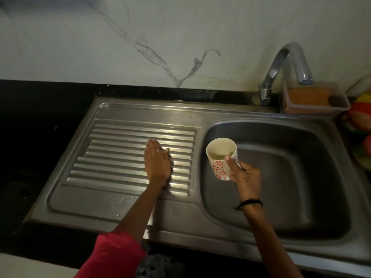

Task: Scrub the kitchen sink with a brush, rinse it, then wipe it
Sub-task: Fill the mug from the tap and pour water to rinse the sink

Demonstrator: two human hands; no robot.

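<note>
The steel sink (206, 223) has a ribbed drainboard (120, 149) on the left and a deep basin (297, 177) on the right. My left hand (156, 161) lies flat, palm down, on the drainboard ribs, holding nothing. My right hand (244, 175) grips a white mug with red flowers (220, 157) over the basin's left edge; a little water sits inside it. The tap (285, 71) curves over the basin's back edge and no water runs from it. No brush is visible.
A clear plastic tub with an orange sponge (313, 97) stands behind the basin by the tap. Colourful items (361, 125) lie at the right edge. Black countertop (40, 121) surrounds the sink; a marbled wall rises behind. Water drops glisten on the drainboard's front.
</note>
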